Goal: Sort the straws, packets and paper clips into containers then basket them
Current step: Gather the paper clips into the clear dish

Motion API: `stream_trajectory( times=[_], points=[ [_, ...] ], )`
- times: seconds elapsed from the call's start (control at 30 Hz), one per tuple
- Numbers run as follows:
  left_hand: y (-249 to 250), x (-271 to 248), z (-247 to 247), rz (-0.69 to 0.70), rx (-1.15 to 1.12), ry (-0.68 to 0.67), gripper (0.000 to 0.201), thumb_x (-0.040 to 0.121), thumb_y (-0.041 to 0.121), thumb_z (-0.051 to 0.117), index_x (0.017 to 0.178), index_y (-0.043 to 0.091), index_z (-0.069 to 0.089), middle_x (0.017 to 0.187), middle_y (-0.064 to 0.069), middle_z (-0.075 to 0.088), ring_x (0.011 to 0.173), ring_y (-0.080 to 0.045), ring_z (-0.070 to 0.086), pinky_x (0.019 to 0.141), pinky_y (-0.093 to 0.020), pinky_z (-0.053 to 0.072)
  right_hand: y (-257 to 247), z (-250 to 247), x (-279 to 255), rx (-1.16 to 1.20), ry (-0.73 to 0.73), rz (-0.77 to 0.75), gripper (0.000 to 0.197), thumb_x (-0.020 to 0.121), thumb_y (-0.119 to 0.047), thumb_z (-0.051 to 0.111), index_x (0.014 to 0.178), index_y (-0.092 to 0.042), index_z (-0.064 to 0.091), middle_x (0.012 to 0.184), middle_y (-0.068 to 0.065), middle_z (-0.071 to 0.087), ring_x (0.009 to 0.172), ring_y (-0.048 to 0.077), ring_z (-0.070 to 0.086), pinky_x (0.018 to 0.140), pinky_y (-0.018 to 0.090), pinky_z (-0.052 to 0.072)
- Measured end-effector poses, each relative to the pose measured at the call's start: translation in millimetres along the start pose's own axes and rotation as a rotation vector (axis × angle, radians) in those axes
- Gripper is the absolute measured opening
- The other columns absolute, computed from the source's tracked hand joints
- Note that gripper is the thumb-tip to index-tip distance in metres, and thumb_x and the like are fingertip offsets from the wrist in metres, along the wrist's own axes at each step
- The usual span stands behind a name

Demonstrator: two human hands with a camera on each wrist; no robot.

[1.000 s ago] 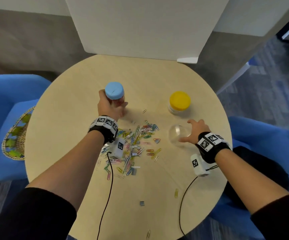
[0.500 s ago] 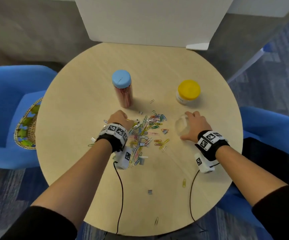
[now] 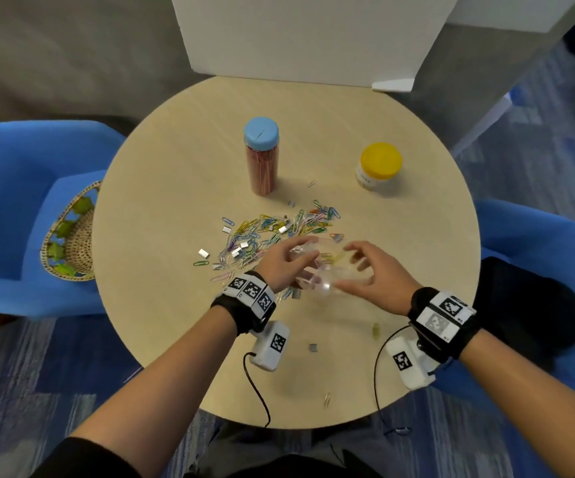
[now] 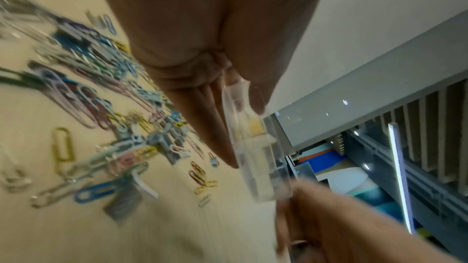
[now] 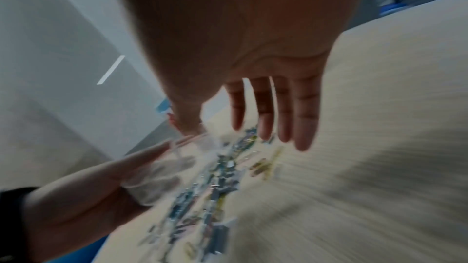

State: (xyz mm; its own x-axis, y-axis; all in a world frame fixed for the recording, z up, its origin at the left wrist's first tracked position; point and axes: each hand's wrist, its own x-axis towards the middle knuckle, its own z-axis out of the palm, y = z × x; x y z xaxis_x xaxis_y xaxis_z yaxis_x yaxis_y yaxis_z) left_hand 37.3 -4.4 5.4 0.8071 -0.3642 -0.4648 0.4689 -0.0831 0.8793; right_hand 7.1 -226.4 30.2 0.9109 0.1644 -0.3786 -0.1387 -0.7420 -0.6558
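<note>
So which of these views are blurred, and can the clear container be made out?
Head view: mostly sharp; only the clear plastic container between the hands smears, and the round wooden table bows from the wide lens. Left wrist view: the coloured paper clips are streaked, but the container's edge reads. Right wrist view: dim, heavy motion blur, container barely visible.

Round wooden table (image 3: 182, 188) bears scattered paper clips (image 3: 261, 232) and two jars (image 3: 261, 157).

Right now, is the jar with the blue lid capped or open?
Capped. The blue lid sits on the straw jar, which stands upright on the table, apart from both hands.
</note>
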Motion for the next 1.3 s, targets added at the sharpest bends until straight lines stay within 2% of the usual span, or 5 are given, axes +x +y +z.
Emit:
stream_trajectory(
  times=[0.2, 0.5, 0.77, 0.9, 1.3],
  points=[
    [-13, -27, -38, 0.027, 0.012, 0.244, 0.026, 0.093, 0.032, 0.064, 0.119, 0.029, 0.063, 0.091, -0.006, 0.075, 0.075, -0.032, 0.074, 0.073, -0.049, 0.06, 68, 41, -31, -0.518, -0.412, 0.473, 0.033, 0.094, -0.041, 0.054, 0.074, -0.015, 0.058, 0.073, 0.002, 0.055, 0.073, 0.022, 0.055, 0.061, 0.028, 0.043],
    [-31, -57, -82, -0.022, -0.098, 0.41, 0.03, 0.094, 0.029, 0.063, 0.123, 0.021, 0.062, 0.088, -0.01, 0.074, 0.071, -0.035, 0.073, 0.054, -0.035, 0.059, 29, 83, -28, -0.31, -0.171, 0.136, 0.017, 0.09, -0.039, 0.062, 0.09, -0.021, 0.059, 0.079, -0.009, 0.057, 0.075, 0.014, 0.055, 0.067, 0.028, 0.044],
    [-35, -62, -103, 0.012, -0.14, 0.559, 0.03, 0.096, 0.028, 0.06, 0.124, 0.018, 0.061, 0.092, -0.015, 0.073, 0.062, -0.028, 0.072, 0.049, -0.03, 0.055, 31, 128, -93, 0.088, -1.008, 0.262, 0.017, 0.091, -0.027, 0.067, 0.097, -0.013, 0.074, 0.082, 0.004, 0.071, 0.064, 0.003, 0.066, 0.073, 0.024, 0.055],
    [-39, -64, -107, 0.018, -0.061, 0.671, 0.03, 0.096, 0.031, 0.059, 0.122, 0.017, 0.06, 0.082, -0.006, 0.073, 0.043, -0.011, 0.06, 0.042, -0.023, 0.05, 32, 149, -73, 0.21, -0.845, 0.132, 0.011, 0.094, -0.021, 0.064, 0.095, -0.012, 0.071, 0.077, -0.002, 0.073, 0.063, 0.004, 0.068, 0.076, 0.025, 0.056],
    [-66, -49, -88, 0.023, -0.187, 0.577, 0.031, 0.093, 0.023, 0.065, 0.123, 0.019, 0.061, 0.097, -0.025, 0.068, 0.071, -0.029, 0.067, 0.057, -0.037, 0.06, 4, 98, 17, 0.077, -0.125, -0.026, 0.011, 0.083, -0.014, 0.07, 0.085, -0.024, 0.075, 0.088, -0.004, 0.073, 0.083, 0.01, 0.068, 0.08, 0.022, 0.055]
  ],
)
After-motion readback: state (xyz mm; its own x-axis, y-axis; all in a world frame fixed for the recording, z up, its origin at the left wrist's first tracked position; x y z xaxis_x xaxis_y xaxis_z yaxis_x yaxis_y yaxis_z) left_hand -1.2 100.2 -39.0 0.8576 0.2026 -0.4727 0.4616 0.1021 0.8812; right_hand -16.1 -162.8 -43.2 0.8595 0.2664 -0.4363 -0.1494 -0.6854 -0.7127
